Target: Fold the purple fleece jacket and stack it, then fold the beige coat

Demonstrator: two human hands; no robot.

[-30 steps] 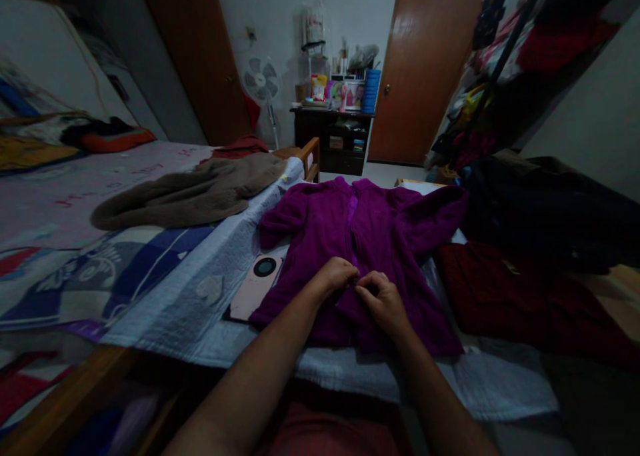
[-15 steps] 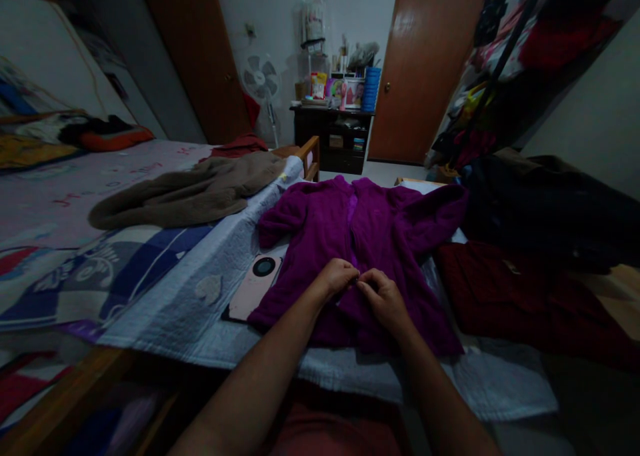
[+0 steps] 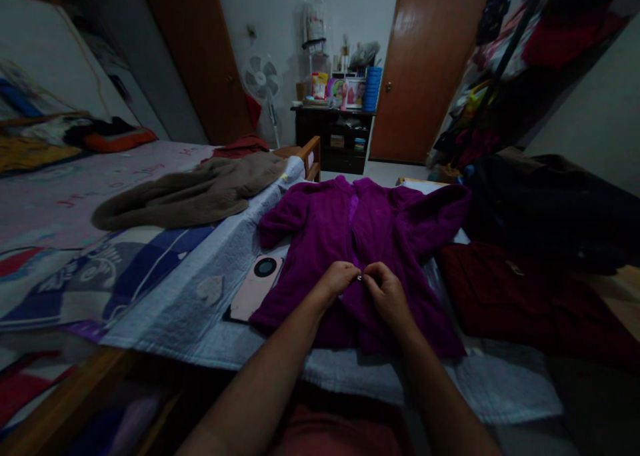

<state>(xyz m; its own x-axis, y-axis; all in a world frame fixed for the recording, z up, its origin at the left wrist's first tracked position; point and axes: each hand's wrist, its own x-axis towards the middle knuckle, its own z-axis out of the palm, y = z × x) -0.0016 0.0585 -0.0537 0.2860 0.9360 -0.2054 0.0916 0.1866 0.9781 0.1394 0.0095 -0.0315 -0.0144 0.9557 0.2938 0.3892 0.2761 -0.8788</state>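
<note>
A purple fleece jacket point(image 3: 320, 223) lies spread out with its front parted down the middle and its sleeves out to the sides. Over the lower part of that opening, my left hand point(image 3: 340, 279) pinches one front edge at the zipper. Close beside it, my right hand point(image 3: 385, 289) has thumb and finger pressed together on the other side. Between the fingertips a small shiny zipper slider point(image 3: 359, 278) shows. The fingers hide most of the zipper there. By the jacket's left edge lies a pink phone point(image 3: 253, 289) with a round dark camera.
Under the jacket is a light blue quilted cover point(image 3: 175, 323). A brown garment point(image 3: 200, 193) lies to the left, and a folded dark red garment point(image 3: 500, 289) to the right, below dark clothes point(image 3: 550, 203). A wooden bed post point(image 3: 313, 159) stands beyond.
My right hand has shifted slightly up and right, apart from the left fingertips, so the zipper slider now shows between them. The jacket lies as before.
</note>
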